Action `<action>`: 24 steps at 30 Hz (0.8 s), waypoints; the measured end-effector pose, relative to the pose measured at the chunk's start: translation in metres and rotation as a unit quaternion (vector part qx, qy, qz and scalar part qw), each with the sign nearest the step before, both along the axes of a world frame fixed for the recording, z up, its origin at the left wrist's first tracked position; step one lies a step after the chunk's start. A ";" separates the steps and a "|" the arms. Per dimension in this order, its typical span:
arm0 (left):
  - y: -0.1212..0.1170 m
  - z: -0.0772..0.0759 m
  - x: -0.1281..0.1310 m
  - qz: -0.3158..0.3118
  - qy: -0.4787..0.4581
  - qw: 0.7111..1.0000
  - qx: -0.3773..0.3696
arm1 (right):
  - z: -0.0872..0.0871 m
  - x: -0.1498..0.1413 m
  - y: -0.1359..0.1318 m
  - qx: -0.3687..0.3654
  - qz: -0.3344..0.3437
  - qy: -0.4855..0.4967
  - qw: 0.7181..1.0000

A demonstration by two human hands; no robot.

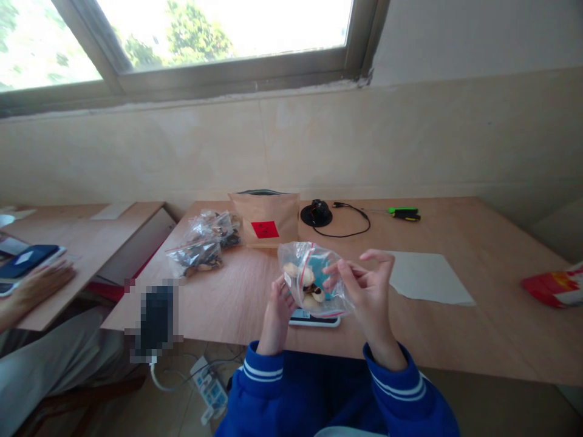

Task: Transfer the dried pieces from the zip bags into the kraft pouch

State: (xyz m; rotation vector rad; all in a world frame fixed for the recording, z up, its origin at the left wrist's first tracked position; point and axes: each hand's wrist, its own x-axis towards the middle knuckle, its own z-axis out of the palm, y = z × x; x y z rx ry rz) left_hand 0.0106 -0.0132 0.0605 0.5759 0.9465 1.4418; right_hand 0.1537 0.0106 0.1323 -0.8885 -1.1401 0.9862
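Left hand (277, 311): grip pinching the near-left edge of a clear plastic, red-striped bag (336, 296) of pale mushroom-like pieces (308, 277). Bag: between both hands, neither nearer, over a white-rimmed flat device (325, 322) on the brown wooden desk (246, 297). Right hand (371, 297): at bag's right side; grasp cannot be told.

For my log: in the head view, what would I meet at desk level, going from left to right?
Co-worker's hand, clear bags, paper bag, held bag, right hand, white sheet, red packet.
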 end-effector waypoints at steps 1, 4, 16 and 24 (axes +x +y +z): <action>0.000 0.001 0.001 -0.019 -0.034 0.999 0.000 | -0.002 0.000 0.000 0.005 0.007 -0.009 1.000; -0.001 0.009 0.003 -0.016 -0.070 0.997 0.008 | -0.010 0.000 0.002 0.008 0.025 -0.079 0.997; 0.008 0.015 -0.018 0.060 0.081 0.994 0.042 | -0.030 -0.005 0.014 0.121 -0.074 -0.329 0.934; 0.007 0.013 -0.018 0.048 0.111 0.991 0.050 | -0.029 -0.025 0.013 0.013 0.081 -0.215 0.973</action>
